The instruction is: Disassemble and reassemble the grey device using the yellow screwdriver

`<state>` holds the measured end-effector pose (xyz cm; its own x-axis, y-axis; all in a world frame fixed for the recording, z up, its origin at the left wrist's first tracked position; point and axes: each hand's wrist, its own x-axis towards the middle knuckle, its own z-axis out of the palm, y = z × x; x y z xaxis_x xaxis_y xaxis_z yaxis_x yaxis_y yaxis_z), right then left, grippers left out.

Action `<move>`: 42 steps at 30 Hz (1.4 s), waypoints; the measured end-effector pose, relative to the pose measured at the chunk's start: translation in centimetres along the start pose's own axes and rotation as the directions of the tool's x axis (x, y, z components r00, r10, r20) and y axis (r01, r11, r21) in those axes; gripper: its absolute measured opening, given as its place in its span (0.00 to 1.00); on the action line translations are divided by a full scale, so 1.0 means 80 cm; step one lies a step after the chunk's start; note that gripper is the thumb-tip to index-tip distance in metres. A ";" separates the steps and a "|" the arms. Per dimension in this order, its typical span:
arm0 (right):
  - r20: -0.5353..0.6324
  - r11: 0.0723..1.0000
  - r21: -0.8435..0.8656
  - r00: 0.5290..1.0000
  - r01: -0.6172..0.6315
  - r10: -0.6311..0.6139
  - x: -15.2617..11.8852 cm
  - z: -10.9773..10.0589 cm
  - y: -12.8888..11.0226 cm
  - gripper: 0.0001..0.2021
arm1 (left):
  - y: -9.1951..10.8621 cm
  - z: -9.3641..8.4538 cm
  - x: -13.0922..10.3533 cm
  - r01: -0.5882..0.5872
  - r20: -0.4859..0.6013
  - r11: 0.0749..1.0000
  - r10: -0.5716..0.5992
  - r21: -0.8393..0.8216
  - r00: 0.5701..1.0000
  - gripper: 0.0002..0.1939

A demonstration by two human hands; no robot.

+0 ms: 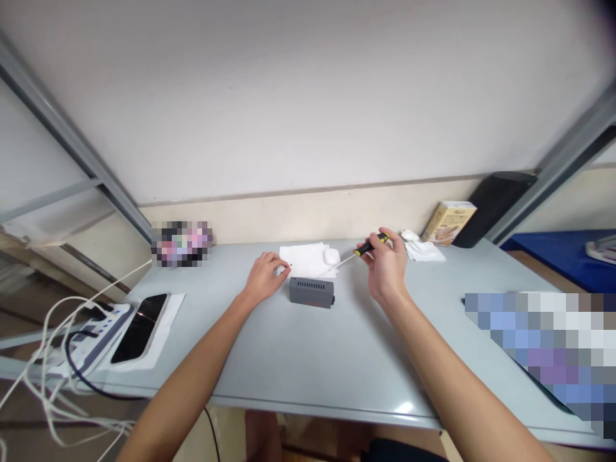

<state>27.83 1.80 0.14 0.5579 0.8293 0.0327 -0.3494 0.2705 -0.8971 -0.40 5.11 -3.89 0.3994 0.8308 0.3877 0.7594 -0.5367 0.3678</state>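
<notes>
My right hand grips a screwdriver by its black and yellow handle. Its thin metal shaft slopes down and left, the tip above the white paper behind the grey box. The dark grey metal box, with a row of vent slots on top and a black knob-like part at its right end, rests on the table between my hands. My left hand is beside the box's left end, thumb and forefinger pinched at a tiny black piece, too small to name. Behind the box lie white paper sheets and a white rounded case.
A phone and a power strip with tangled cables are at the left. Back right stand a yellow carton, crumpled tissue and a black cylinder. Blurred-out items lie back left and at the right edge. A wall closes off the back.
</notes>
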 end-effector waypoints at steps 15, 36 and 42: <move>0.362 0.831 -0.543 0.859 -0.122 0.363 -0.017 0.000 -0.029 0.14 | 0.036 -0.059 0.006 0.208 0.460 0.641 0.255 -0.738 0.850 0.26; 0.568 0.486 -0.820 0.542 0.302 0.619 -0.018 -0.022 -0.034 0.27 | 0.080 0.015 -0.019 0.044 0.206 0.917 0.042 -0.396 0.978 0.15; 0.542 0.456 -0.839 0.528 0.296 0.654 -0.014 -0.024 -0.032 0.27 | 0.078 0.018 -0.021 -0.033 0.177 0.930 0.104 -0.365 0.979 0.14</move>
<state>29.52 -0.76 1.56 -0.3414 0.8800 -0.3303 0.6377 -0.0414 -0.7692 4.38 0.56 -3.47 0.5609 0.7834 0.2677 0.5058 -0.5803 0.6383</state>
